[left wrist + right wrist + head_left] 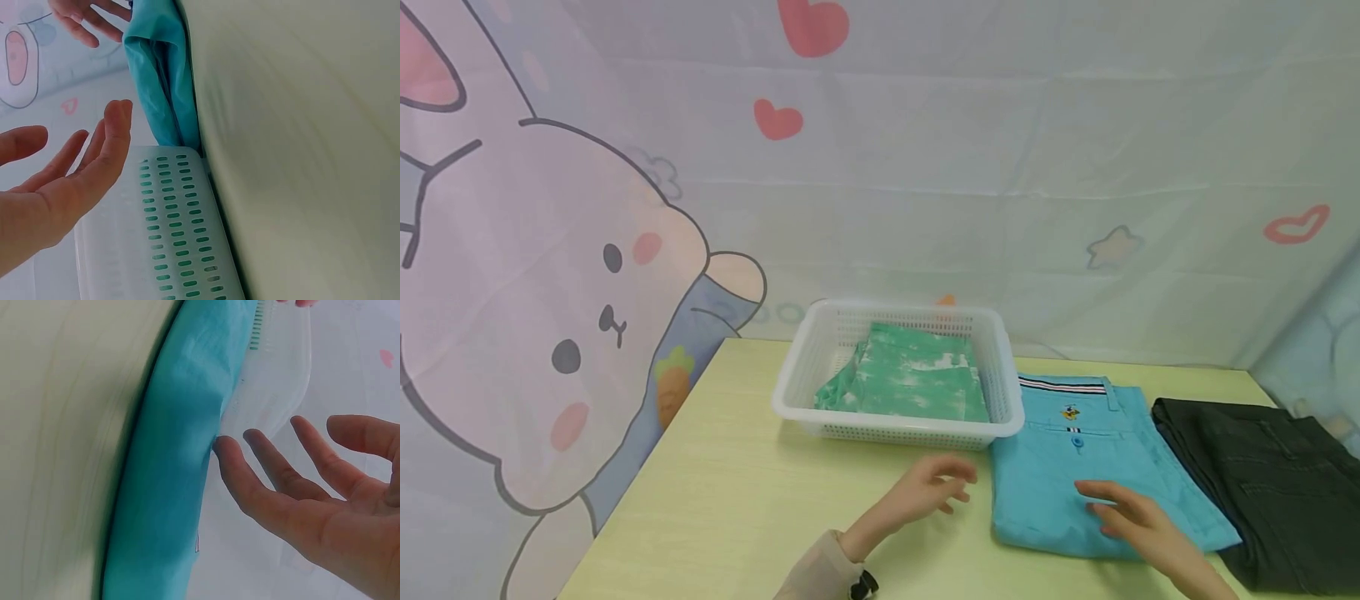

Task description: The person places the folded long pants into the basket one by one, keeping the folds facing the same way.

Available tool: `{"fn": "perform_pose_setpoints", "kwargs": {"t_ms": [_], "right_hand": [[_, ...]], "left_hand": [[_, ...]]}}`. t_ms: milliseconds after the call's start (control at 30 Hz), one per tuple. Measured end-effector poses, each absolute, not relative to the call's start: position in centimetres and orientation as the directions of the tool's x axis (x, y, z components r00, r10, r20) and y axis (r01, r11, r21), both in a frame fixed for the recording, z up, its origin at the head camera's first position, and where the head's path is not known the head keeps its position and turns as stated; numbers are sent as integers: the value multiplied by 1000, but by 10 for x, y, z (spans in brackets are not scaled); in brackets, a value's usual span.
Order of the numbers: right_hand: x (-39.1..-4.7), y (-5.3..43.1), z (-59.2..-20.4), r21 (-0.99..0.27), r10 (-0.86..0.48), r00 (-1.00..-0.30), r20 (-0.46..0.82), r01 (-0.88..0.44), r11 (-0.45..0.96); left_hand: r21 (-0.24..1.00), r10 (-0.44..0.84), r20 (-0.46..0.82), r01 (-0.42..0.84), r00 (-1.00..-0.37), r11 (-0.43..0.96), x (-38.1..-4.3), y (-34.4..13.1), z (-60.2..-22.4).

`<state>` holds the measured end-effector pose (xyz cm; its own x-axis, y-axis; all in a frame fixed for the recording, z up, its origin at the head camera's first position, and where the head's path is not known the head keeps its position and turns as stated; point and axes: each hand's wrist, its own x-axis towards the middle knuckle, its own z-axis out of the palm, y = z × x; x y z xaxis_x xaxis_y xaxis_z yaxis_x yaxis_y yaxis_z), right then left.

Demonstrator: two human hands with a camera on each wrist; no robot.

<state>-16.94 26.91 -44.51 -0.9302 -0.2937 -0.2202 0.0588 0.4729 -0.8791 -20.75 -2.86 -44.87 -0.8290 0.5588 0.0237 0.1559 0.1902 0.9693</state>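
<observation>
Folded blue trousers lie on the table just right of the white basket, with a striped inner waistband and a small embroidered emblem on top. My right hand hovers over their front part, fingers spread and slightly bent, holding nothing. In the right wrist view its fingertips come close to the blue cloth; whether they touch I cannot tell. My left hand is above the table between the basket and the trousers' left edge, fingers loosely bent and holding nothing. Inside the white basket lies a folded green-and-white patterned garment.
Folded black trousers lie at the right, beside the blue ones. The pale yellow table ends at a cloth backdrop with cartoon prints, which hangs behind the basket.
</observation>
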Motion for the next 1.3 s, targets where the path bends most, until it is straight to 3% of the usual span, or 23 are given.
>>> {"fn": "perform_pose_setpoints", "kwargs": {"t_ms": [500,1300], "right_hand": [[-169,283,-447,-851,-236,-925,-298,145,505],[-172,305,-441,-738,-114,-941,-320,171,652]], "left_hand": [[975,541,-51,77,-839,210,-202,-24,-449],[986,524,-151,-88,-838,144,-199,-19,-451]]}}
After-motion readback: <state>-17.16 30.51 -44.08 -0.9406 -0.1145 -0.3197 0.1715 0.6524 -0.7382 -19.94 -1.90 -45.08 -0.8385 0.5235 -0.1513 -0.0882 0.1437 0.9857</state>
